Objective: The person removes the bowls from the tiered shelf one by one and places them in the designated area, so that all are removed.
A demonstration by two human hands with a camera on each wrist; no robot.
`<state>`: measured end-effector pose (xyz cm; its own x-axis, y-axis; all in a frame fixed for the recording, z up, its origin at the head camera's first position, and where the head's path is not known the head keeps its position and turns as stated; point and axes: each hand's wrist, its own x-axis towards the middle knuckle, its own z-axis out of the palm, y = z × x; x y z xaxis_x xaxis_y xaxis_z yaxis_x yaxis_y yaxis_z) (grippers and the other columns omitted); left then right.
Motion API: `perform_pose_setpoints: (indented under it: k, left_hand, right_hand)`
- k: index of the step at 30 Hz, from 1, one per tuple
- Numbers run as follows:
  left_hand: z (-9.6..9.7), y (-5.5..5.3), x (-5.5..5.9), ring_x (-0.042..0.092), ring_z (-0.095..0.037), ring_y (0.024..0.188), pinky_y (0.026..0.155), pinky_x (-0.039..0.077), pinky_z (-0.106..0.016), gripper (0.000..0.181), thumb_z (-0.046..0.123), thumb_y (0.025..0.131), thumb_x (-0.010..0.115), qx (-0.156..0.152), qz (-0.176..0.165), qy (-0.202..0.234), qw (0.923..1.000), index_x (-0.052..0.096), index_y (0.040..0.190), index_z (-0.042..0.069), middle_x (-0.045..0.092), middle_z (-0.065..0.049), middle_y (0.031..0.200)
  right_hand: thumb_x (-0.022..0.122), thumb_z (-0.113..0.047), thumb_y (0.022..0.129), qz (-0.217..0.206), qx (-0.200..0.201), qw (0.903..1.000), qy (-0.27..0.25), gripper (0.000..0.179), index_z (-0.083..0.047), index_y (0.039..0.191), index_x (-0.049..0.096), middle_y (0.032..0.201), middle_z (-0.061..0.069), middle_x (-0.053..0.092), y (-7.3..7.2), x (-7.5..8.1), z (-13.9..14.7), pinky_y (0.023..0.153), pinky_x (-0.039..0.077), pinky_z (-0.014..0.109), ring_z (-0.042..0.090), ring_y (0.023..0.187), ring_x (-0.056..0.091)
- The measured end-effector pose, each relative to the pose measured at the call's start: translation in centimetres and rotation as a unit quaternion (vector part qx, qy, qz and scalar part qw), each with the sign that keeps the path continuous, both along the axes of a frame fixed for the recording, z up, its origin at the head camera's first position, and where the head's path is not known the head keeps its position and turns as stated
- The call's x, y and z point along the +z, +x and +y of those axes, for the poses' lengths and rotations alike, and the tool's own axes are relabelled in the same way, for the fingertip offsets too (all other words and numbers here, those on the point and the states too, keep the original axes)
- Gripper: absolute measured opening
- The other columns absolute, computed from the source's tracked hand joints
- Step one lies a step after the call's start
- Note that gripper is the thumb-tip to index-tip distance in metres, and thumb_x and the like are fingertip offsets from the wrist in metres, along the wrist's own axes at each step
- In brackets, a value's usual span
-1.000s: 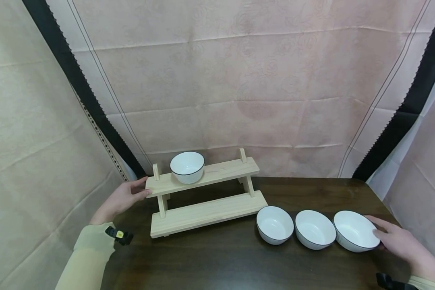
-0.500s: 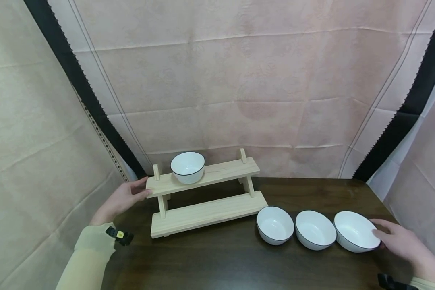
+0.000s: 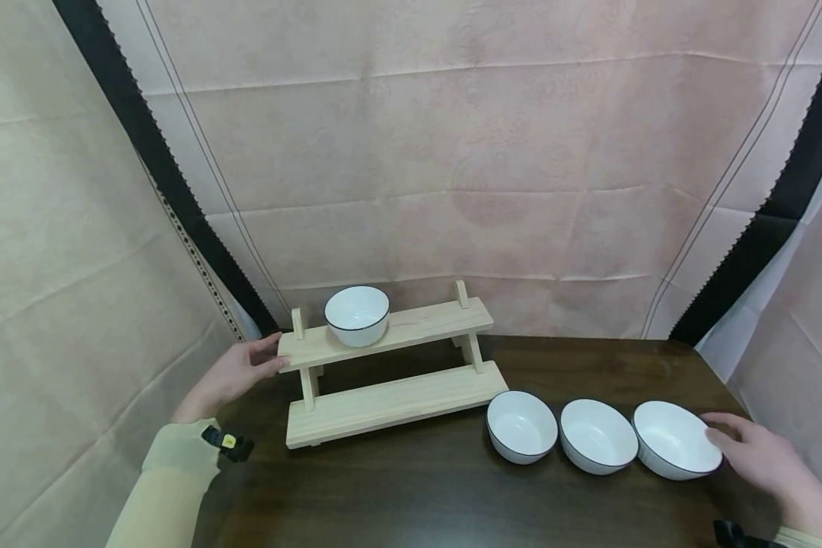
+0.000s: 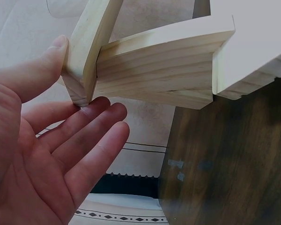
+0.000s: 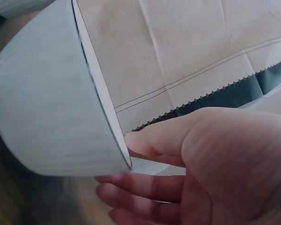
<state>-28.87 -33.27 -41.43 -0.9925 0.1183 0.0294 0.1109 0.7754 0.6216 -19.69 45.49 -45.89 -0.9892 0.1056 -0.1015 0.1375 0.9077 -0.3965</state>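
Observation:
A two-tier wooden shelf (image 3: 397, 396) stands on the dark table, with one white enamel bowl (image 3: 358, 323) on the left part of its upper board. My left hand (image 3: 236, 374) pinches the left end of that board; in the left wrist view, the thumb lies on one face of the wooden board (image 4: 91, 47) and the index finger touches its lower edge. To the right, three more white bowls with dark rims stand in a row. My right hand (image 3: 760, 453) pinches the rim of the rightmost bowl (image 3: 674, 438), thumb at the rim and the other fingers along its outer side (image 5: 51, 103).
The left bowl of the row (image 3: 520, 426) is close to the shelf's lower right corner, and the middle bowl (image 3: 597, 438) sits between its neighbours. Pale cloth walls (image 3: 486, 175) with black strips enclose the table (image 3: 411, 495) at the back and both sides.

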Motion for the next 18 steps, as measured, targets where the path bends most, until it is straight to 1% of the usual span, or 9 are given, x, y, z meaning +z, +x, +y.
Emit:
perform_pose_setpoints:
  k: [2,4,8,10,12,14,18]
  left_hand:
    - [0.0,0.0,0.0,0.061,-0.026,0.111,0.087,0.052,-0.045,0.085,0.063,0.079,0.060,0.000,-0.002,0.006,1.0000,0.033,0.146,0.019,0.059,-0.012,0.129]
    - [0.0,0.1,0.0,0.060,-0.027,0.113,0.087,0.052,-0.044,0.085,0.061,0.080,0.060,-0.003,-0.003,0.010,0.9999,0.032,0.147,0.017,0.057,-0.013,0.130]
    - [0.1,0.1,0.1,0.060,-0.028,0.112,0.087,0.052,-0.044,0.085,0.061,0.081,0.060,-0.005,-0.002,0.009,0.9999,0.031,0.147,0.016,0.058,-0.015,0.130]
    - [0.1,0.1,0.1,0.060,-0.028,0.112,0.087,0.052,-0.044,0.085,0.061,0.081,0.060,-0.004,-0.004,0.009,0.9999,0.031,0.147,0.015,0.058,-0.015,0.129]
    - [0.1,0.1,0.2,0.061,-0.027,0.112,0.087,0.051,-0.044,0.085,0.061,0.081,0.060,-0.002,-0.005,0.008,1.0000,0.031,0.147,0.016,0.058,-0.014,0.129]
    - [0.1,0.2,0.2,0.061,-0.027,0.111,0.087,0.051,-0.044,0.085,0.060,0.081,0.060,-0.003,-0.005,0.009,0.9999,0.030,0.147,0.015,0.058,-0.015,0.129]
    - [0.0,0.2,0.2,0.060,-0.028,0.112,0.088,0.051,-0.045,0.085,0.060,0.081,0.059,-0.005,-0.004,0.009,0.9999,0.030,0.147,0.015,0.058,-0.015,0.129]
  right_hand:
    - [0.038,-0.050,0.096,0.015,-0.018,0.9997,-0.004,0.062,0.002,0.129,0.048,0.113,0.034,0.055,0.0,0.2,-0.3,0.067,0.042,0.049,0.046,0.095,0.052]
    - [0.039,-0.046,0.097,0.045,-0.038,0.9982,-0.007,0.057,0.001,0.128,0.049,0.112,0.033,0.056,0.0,0.4,-0.8,0.065,0.041,0.046,0.044,0.094,0.053]
    - [0.039,-0.041,0.098,0.110,-0.073,0.9912,-0.007,0.052,-0.001,0.129,0.049,0.114,0.030,0.057,0.1,1.0,-2.1,0.066,0.040,0.047,0.044,0.097,0.053]
    - [0.038,-0.040,0.098,0.129,-0.088,0.9877,-0.009,0.051,-0.001,0.130,0.049,0.118,0.030,0.055,0.2,1.5,-3.0,0.068,0.039,0.048,0.044,0.100,0.052]
    - [0.038,-0.040,0.098,0.144,-0.095,0.9850,-0.010,0.051,-0.003,0.130,0.050,0.119,0.028,0.055,0.2,1.9,-3.9,0.068,0.038,0.046,0.043,0.101,0.051]
    - [0.039,-0.039,0.098,0.161,-0.095,0.9824,-0.010,0.049,-0.004,0.130,0.051,0.118,0.027,0.057,0.3,2.4,-4.8,0.067,0.038,0.045,0.041,0.100,0.052]
    - [0.040,-0.038,0.098,0.182,-0.076,0.9800,-0.021,0.046,-0.006,0.129,0.053,0.117,0.026,0.058,0.3,3.1,-6.6,0.067,0.039,0.046,0.040,0.099,0.053]
